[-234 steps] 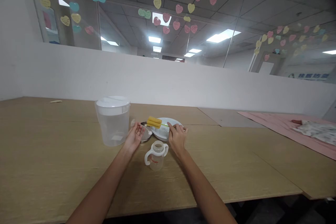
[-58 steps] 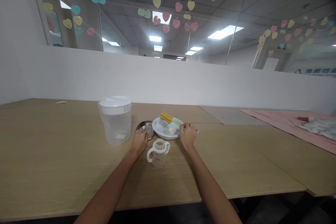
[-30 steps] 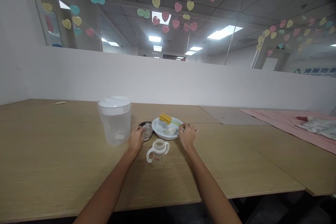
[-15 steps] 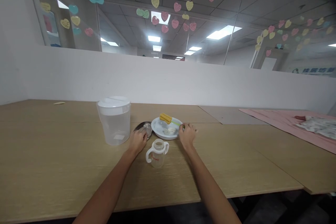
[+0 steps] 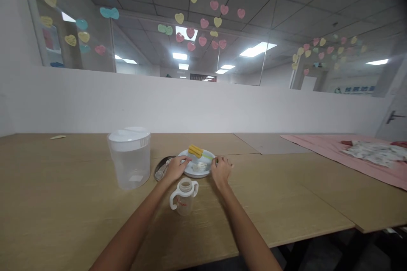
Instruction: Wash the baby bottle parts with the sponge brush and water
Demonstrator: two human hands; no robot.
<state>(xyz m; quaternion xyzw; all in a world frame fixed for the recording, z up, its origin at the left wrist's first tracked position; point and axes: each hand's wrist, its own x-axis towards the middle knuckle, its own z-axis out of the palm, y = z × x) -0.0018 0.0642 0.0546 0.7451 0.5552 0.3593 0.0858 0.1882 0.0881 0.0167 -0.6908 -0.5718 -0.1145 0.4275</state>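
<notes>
A bottle brush with a yellow sponge head (image 5: 195, 151) and a green handle lies across a pale blue-white plate (image 5: 199, 174). My right hand (image 5: 221, 171), at the plate's right rim, has its fingers closed on the handle's end. Over the plate's left rim reaches my left hand (image 5: 177, 168), fingers stretched toward the brush head and apparently holding nothing. Beneath and beside that hand is a round dark metal tray (image 5: 158, 167) with a clear piece (image 5: 161, 173) in it. A small whitish part (image 5: 201, 167) rests on the plate. In front stands an uncapped baby bottle (image 5: 184, 197) with two white handles.
A clear plastic pitcher with a white lid (image 5: 130, 159) stands left of the tray. On the far right a pink cloth (image 5: 321, 146) carries a patterned garment (image 5: 377, 152). Behind the wooden table (image 5: 270, 194) rises a white wall (image 5: 178, 106) with glass above.
My left hand has left the clear piece on the metal tray and moved right, to the plate's left rim. My right hand stays at the brush handle. The camera view has shifted slightly.
</notes>
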